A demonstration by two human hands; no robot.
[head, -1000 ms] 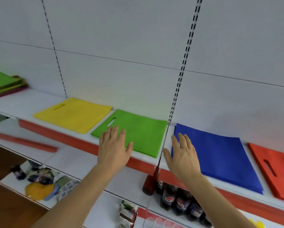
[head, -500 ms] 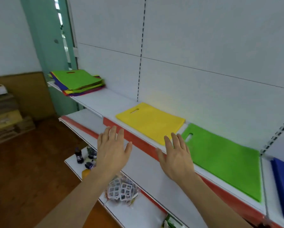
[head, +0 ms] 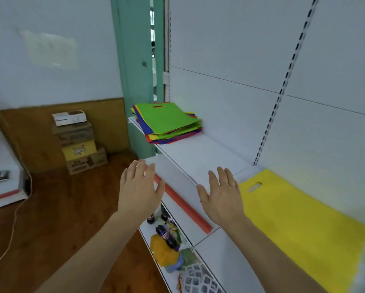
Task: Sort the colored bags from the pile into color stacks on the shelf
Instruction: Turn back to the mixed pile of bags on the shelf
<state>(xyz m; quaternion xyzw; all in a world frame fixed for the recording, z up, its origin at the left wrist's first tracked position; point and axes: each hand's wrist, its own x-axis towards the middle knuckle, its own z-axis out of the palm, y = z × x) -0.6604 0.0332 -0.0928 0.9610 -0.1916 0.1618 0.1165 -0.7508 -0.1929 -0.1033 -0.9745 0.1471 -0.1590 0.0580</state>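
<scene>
Now the pile is sliding toward frame centre; both spread, empty hands should be lifting only its green top bag.

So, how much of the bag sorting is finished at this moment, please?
Done: one yellow bag lies flat on the shelf as a started stack. In hand: nothing; the left hand and right hand are open and empty. Left: the mixed pile, green on top, with several colours beneath.
</scene>
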